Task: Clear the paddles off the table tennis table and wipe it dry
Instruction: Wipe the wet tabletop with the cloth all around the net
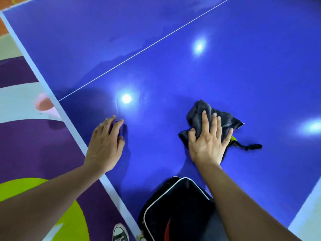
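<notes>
Grey cloth (195, 117) under flat right grip (208, 143)

Table top (225, 75) lies open ahead, across the white centre line (121, 63) toward the far side, and out to the right. There's an open strip between left hand (106, 143) and right hand (208, 141). Obstacles: dark cloth (198, 115) under the right hand, its strap (250, 146) trailing right; black case (173, 206) at the near edge, on the body side of the right hand, in the way of a straight pull back. Left hand sits by the left table edge, floor (26, 136) beyond.
</notes>
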`<state>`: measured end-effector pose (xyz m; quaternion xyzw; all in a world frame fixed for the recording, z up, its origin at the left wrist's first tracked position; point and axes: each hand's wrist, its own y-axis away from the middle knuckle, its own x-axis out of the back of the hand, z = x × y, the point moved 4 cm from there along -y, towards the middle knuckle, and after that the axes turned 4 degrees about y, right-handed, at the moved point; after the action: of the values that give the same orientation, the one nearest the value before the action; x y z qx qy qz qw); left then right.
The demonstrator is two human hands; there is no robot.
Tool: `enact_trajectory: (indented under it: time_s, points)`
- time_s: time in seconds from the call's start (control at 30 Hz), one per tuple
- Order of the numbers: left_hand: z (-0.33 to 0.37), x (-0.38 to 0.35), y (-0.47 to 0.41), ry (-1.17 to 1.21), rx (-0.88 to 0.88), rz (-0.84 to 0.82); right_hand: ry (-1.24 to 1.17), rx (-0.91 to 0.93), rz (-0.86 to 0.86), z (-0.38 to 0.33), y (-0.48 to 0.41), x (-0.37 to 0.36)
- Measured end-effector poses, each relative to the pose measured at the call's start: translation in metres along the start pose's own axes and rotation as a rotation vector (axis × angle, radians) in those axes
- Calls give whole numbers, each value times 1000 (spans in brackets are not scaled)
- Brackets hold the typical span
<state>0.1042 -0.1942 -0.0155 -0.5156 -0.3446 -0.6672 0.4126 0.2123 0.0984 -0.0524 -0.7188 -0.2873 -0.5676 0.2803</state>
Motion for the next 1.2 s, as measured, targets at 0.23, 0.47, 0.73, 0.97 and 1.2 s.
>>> enact_trajectory:
  time_s: [0.23, 0.47, 0.73, 0.97, 1.2]
  points:
    - [-69, 16, -26, 69, -79, 17, 24, -274, 68, -33, -6, -6]
    - [-118, 15, -87, 79, -151, 62, 41, -309, 68, -33, -5, -7]
    - [-161, 7, -124, 80, -175, -20, 47, -329, 49, -33, -3, -8]
    - [-165, 8, -130, 113, -170, -23, 51, -548, 108, -96, -38, -24]
    - [-165, 8, -134, 120, -181, -29, 3, -200, 32, -258, -83, -50]
